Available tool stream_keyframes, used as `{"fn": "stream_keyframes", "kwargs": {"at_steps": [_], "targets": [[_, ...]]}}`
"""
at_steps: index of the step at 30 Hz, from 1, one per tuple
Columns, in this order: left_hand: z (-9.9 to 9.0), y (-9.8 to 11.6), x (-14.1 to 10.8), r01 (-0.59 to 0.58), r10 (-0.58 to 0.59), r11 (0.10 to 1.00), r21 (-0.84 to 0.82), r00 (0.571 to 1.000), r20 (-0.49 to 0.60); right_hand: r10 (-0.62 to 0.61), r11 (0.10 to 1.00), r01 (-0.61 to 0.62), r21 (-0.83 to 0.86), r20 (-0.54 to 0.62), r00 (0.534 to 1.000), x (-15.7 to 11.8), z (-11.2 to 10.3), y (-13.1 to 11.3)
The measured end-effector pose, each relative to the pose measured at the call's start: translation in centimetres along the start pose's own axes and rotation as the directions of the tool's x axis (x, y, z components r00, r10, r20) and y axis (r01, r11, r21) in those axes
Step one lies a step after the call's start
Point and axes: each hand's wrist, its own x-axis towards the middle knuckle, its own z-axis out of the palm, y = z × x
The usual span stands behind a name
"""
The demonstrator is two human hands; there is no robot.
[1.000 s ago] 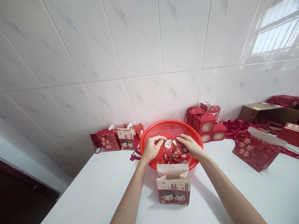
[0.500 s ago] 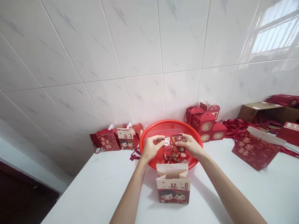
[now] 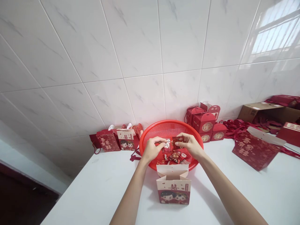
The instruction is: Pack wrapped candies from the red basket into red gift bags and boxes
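Note:
Over a red plastic basket (image 3: pixel 150 131), my left hand (image 3: pixel 152 148) pinches a small red-and-white candy packet (image 3: pixel 167 145) between thumb and fingers. My right hand (image 3: pixel 189 145) grips a dark red candy packet (image 3: pixel 177 142) close beside it. Several wrapped candies (image 3: pixel 175 157) lie in the basket below both hands. In front of the basket, an open gift box (image 3: pixel 174 191) with a cream top and two cartoon faces stands upright on the white table. I cannot see inside that box.
Red gift boxes (image 3: pixel 109 140) stand against the tiled wall on the left. More small boxes (image 3: pixel 204 122) are stacked right of the basket. A large red box (image 3: pixel 256 150) stands at the right, before a cardboard carton (image 3: pixel 257 109) and a heap of red ribbons (image 3: pixel 236 127).
The dark red packet in my right hand has tilted and shifted slightly. My left hand stays nearly where it was, still holding its packet.

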Motion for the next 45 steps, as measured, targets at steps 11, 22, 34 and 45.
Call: {"fn": "stream_keyframes", "kwargs": {"at_steps": [11,22,34,45], "targets": [[0.6,1.3,-0.7,0.086,-0.071,0.995,-0.040,0.954,0.291,-0.434,0.803,0.434,-0.409,0.097,0.896,-0.3,0.5,0.4],[0.5,1.4,-0.4,0.138,-0.119,0.985,-0.102,0.977,0.179,-0.297,0.931,0.242,-0.274,-0.183,0.937,0.0,0.6,0.5],[0.5,1.3,-0.7,-0.017,0.023,0.999,-0.028,0.971,0.236,-0.027,0.997,0.021,-0.075,-0.086,0.996,0.1,0.4,0.0],[0.4,1.3,-0.7,-0.066,0.075,0.997,-0.047,0.972,0.222,0.084,0.990,-0.085,0.109,0.009,0.996,-0.1,0.0,-0.1]]}}
